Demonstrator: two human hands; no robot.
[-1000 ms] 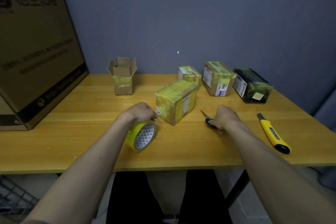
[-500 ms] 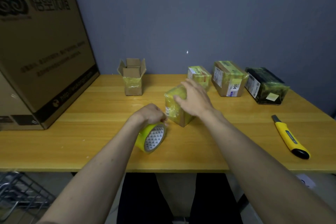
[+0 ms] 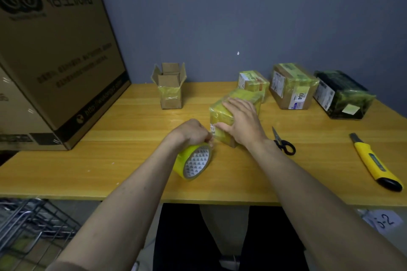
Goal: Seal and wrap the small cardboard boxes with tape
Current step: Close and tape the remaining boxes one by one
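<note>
On table [image 3: 114,156], right hand [image 3: 242,121] presses box [image 3: 220,112]; left hand [image 3: 191,133] grips tape roll [image 3: 193,160].

"004" on taped box's label [image 3: 300,100]

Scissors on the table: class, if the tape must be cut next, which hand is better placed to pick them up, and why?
Probably the right hand. It rests flat on the wrapped box, with the scissors lying just beside its wrist. The left hand is busy gripping the tape roll.
</note>
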